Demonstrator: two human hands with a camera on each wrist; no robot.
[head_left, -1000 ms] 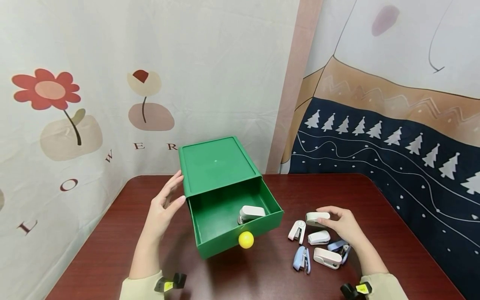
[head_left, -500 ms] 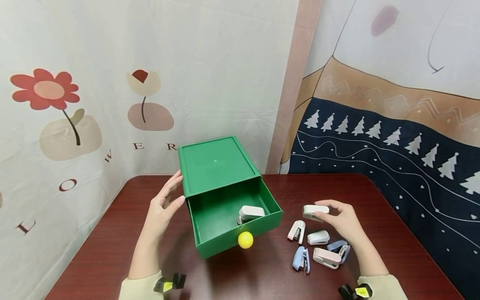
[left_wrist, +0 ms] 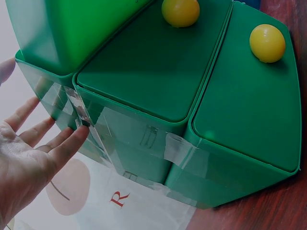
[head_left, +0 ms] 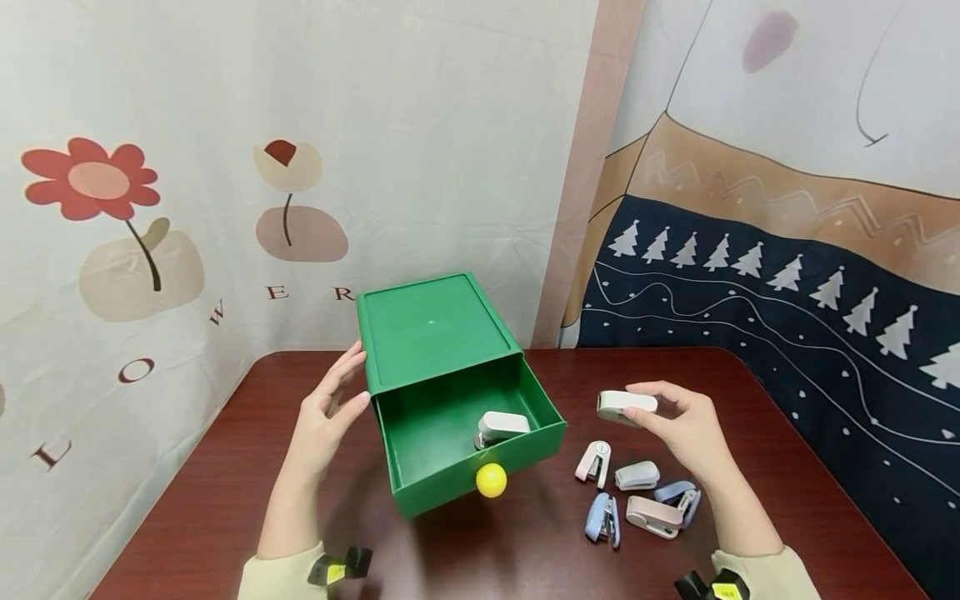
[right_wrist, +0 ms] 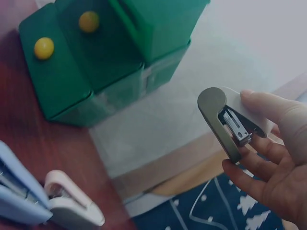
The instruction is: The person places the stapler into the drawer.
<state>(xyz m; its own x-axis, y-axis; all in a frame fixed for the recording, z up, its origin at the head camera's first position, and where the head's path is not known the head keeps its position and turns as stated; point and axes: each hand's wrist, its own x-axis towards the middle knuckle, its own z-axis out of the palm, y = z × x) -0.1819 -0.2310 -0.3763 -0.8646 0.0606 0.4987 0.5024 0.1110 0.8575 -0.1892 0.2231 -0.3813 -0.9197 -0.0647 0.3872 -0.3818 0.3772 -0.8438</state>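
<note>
My right hand [head_left: 686,429] pinches a small white stapler [head_left: 613,402] between thumb and fingers, held over the table to the right of the green drawer unit. In the right wrist view this stapler [right_wrist: 212,105] shows a grey-green base and a metal magazine, its jaws spread apart. My left hand [head_left: 322,427] rests straight fingertips against the left side of the drawer unit [head_left: 435,329]. The unit's top drawer [head_left: 423,492] is pulled out, with a yellow knob [head_left: 491,480] in front. Inside it, near the front right, another white stapler [head_left: 505,424] stands.
Several staplers lie on the table below my right hand: a pale pink one [head_left: 596,460], a white one [head_left: 637,476], a pinkish one [head_left: 654,515], a blue one [head_left: 602,518] and a second blue one [head_left: 678,493]. Lower drawers [left_wrist: 244,96] are closed. Printed cloths hang behind.
My right hand has raised the white stapler from just above the other staplers, up and slightly left. The left hand and drawer have stayed in place.
</note>
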